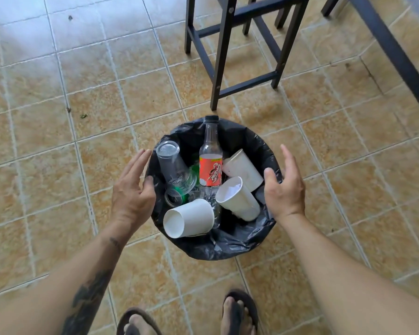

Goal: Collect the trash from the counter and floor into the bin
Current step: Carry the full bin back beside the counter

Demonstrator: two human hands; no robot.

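Note:
A round bin lined with a black bag (230,243) stands on the tiled floor in front of my feet. Inside lie a clear plastic bottle with a red label (210,163), three white paper cups (189,218), clear plastic cups (172,165) and something green beneath them. My left hand (132,187) hovers at the bin's left rim, fingers spread, thumb touching the bag. At the right rim my right hand (286,184) is held open, palm facing inward. Neither hand holds anything.
A dark wooden stool (230,44) stands just behind the bin. A dark table edge (397,56) runs along the upper right. Small dark specks lie on the tiles (83,115) at the left. My sandalled feet (240,313) are at the bottom edge.

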